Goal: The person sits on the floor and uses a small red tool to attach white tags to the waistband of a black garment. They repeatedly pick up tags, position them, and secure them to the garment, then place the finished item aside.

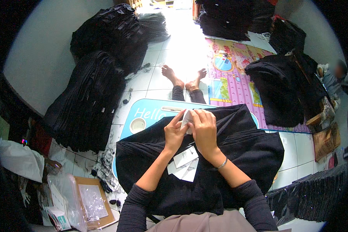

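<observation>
Between my two hands is a small white printed card tag, held upright above the black cloth. My left hand pinches its left side, and my right hand grips it from the right, fingers curled over its edge. Black fabric lies spread over a light-blue lap table and hangs past its edges. On the cloth, just below my wrists, rests a loose pile of white tags, overlapping at different angles.
Tall stacks of folded black garments stand at left. More black clothing lies on a pink patterned mat at right. Plastic-wrapped black packs line the lower right. A cardboard piece leans at lower left. My bare feet are beyond the table.
</observation>
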The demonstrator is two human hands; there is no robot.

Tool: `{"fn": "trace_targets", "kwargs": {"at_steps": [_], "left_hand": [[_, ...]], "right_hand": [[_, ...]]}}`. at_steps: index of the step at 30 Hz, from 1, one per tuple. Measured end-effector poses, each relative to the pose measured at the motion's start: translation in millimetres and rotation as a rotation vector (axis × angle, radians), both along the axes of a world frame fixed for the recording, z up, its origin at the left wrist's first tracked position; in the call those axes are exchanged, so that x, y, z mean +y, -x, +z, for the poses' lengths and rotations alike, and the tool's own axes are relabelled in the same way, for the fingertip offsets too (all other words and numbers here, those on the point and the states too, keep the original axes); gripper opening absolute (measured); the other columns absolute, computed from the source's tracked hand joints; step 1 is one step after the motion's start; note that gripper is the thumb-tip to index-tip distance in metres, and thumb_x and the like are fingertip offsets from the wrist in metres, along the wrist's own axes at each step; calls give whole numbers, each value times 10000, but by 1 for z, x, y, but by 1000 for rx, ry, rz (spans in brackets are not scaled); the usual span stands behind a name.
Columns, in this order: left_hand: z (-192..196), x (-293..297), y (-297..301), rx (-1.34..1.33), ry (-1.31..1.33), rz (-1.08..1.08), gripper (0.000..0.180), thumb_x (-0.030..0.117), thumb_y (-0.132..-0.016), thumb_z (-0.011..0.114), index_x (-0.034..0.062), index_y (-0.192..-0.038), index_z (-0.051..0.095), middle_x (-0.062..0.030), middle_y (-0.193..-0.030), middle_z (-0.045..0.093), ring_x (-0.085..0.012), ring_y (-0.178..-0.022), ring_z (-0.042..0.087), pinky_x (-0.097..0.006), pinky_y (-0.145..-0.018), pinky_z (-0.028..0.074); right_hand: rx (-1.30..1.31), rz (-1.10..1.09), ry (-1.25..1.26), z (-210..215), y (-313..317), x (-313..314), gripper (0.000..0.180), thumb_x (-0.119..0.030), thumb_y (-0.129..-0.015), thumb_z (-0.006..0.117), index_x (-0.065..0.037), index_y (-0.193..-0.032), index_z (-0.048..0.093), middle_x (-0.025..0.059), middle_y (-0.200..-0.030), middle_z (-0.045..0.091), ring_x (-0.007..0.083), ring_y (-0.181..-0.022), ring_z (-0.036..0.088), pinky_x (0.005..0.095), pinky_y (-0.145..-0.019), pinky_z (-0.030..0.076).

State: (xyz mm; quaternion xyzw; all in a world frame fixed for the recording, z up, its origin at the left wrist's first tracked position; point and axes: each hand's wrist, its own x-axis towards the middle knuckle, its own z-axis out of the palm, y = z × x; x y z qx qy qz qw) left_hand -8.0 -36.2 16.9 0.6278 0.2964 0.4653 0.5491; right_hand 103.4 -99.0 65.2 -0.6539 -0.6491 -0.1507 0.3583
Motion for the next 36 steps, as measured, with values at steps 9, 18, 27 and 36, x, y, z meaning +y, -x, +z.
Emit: {"fn": "trace_targets", "kwargs": {"at_steps": [9, 18, 27, 36], "left_hand": [[0, -2, 0, 8, 10, -63, 449, -47, -847, 621, -23, -1283, 518, -121, -1045, 668, -89, -911, 604, -208, -771, 511], [-6, 0, -1, -1, 17, -57, 410, -29, -844, 639, -33, -1245, 551, -115, -1037, 671, -79, -876, 603, -208, -736, 515], [-1, -1, -1, 50, -16, -40, 322, 17, -847, 656, 12, -1167, 623, -92, -950, 696, -67, -833, 610, -200, -682, 513], [2, -1, 1, 14, 87, -125, 170, 35, -858, 653, -14, -1021, 643, -71, -906, 682, -86, -803, 624, -227, -697, 512]], "right_hand": [[5, -25, -132, -13, -7, 4, 279, -102, -754, 630, 6, -1010, 598, 110, -975, 609, 252, -955, 582, 384, -886, 434], [-71, -38, -167, -19, -8, 8, 247, -120, -741, 691, -11, -945, 602, 114, -930, 614, 274, -934, 582, 396, -866, 417], [29, -41, -182, -16, -9, 7, 185, -137, -750, 696, -34, -820, 559, 107, -826, 573, 281, -836, 569, 389, -769, 436], [1014, 269, 184, -2, -36, 14, 97, -69, -781, 715, -2, -824, 659, 75, -801, 696, 88, -693, 635, 234, -643, 497]]}}
